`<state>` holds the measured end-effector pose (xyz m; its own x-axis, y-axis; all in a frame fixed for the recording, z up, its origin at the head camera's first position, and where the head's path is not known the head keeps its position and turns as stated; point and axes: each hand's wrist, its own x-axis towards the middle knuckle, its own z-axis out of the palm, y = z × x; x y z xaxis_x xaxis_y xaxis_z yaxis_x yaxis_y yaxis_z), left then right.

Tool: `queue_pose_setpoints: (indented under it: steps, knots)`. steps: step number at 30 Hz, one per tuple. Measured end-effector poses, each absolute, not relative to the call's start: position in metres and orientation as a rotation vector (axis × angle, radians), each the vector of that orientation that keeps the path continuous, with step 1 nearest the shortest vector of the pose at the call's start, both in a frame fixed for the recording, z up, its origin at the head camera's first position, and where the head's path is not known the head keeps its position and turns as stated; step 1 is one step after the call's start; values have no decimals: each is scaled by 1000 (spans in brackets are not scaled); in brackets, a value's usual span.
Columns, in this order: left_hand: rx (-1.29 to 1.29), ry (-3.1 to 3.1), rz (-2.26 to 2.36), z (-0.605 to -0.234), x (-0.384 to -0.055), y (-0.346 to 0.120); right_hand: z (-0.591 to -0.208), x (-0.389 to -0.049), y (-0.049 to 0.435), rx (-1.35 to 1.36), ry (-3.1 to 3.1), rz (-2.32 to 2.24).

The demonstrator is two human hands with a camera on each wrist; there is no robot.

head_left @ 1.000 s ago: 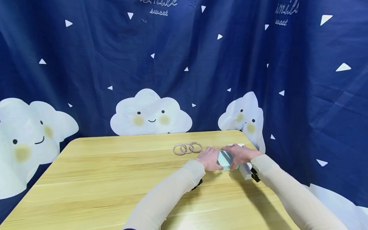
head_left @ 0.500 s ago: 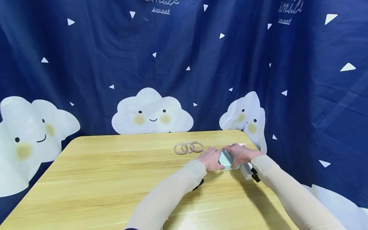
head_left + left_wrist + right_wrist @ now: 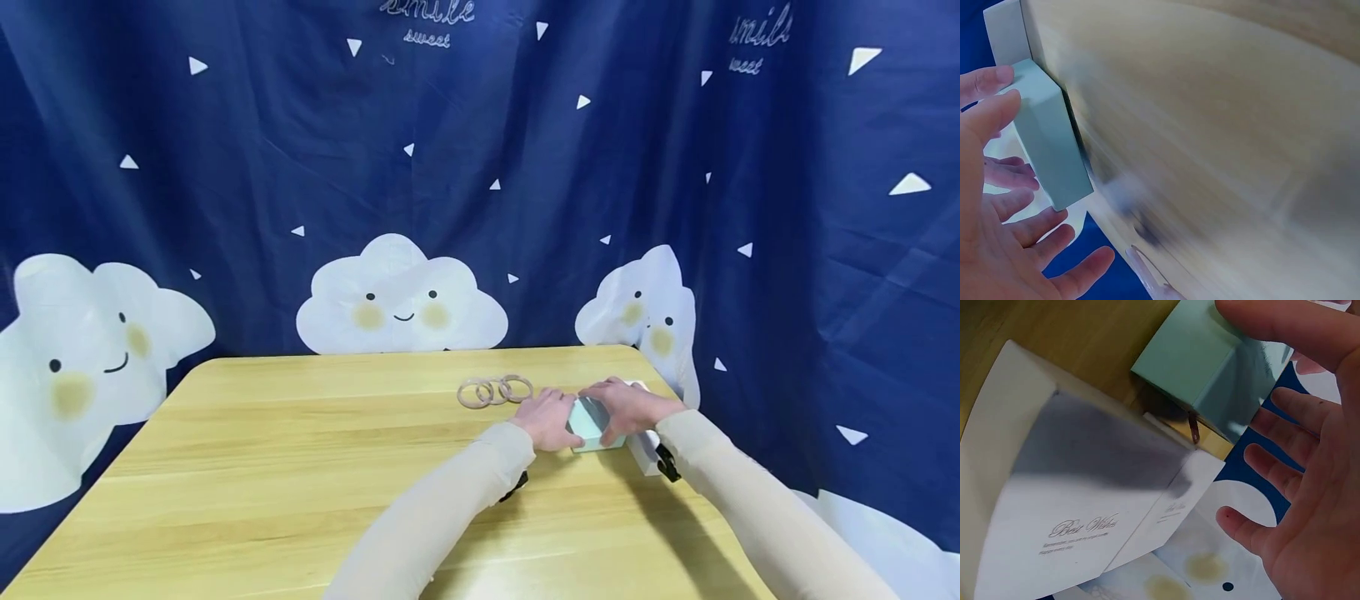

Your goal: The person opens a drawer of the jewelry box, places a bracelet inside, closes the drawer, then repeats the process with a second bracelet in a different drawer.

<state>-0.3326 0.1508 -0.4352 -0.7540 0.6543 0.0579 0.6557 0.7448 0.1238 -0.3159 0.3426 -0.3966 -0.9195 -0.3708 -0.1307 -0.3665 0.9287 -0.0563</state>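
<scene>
A mint-green box (image 3: 587,423) lies between both hands at the right side of the table. The left hand (image 3: 546,419) grips its left side, thumb at the near end and fingers toward the far end; the left wrist view shows this spread along the box (image 3: 1054,144). From the right, the right hand (image 3: 628,408) holds it too, its thumb on the pale green face in the right wrist view. Close beside it stands a white box (image 3: 1110,519) printed "Best Wishes", partly hidden under the right forearm in the head view.
Three pale rings (image 3: 495,391), overlapping in a row, lie on the wooden table (image 3: 300,467) left of the hands. A dark blue curtain (image 3: 450,192) with clouds hangs behind the table. A small brown strip (image 3: 1194,428) shows beneath the mint-green box.
The head view has shifted slightly. Both hands stay on the mint-green box, which keeps nearly the same place; the rings and white box have not moved.
</scene>
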Motion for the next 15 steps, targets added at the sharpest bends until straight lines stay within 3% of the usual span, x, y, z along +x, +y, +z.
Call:
queue_pose_setpoints:
  steps: [15]
  knots:
    - [-1081, -2918, -253, -440, -338, 125, -391, -314, 319, -649, 2951, -41]
